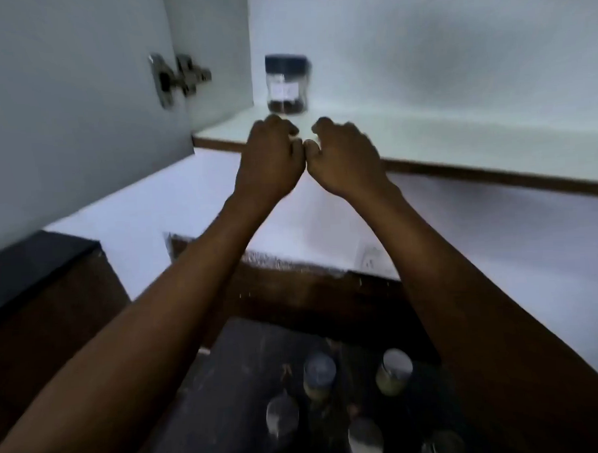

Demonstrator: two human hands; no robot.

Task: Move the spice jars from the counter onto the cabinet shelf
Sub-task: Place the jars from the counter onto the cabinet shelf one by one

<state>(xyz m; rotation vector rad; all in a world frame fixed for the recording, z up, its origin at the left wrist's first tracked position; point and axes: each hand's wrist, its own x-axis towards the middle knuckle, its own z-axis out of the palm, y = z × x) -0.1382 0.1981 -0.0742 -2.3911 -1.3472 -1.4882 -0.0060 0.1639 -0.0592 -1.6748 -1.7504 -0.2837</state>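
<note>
A clear spice jar (286,84) with a dark lid and dark contents stands upright on the white cabinet shelf (458,140), near its left wall. Just in front of it, over the shelf's front edge, my left hand (270,155) and my right hand (344,154) are raised side by side, thumbs nearly touching. Their fingers are curled and hold nothing; neither touches the jar. Down on the dark counter (236,383), between my forearms, stand several more jars with grey lids, such as one at the centre (319,369) and another to its right (396,362). The picture is blurred.
The open cabinet door (62,99) with its metal hinge (178,79) stands to the left. To the right of the jar the shelf runs on bare. A white wall socket (374,260) sits below the shelf. A dark raised ledge (28,265) lies at the left.
</note>
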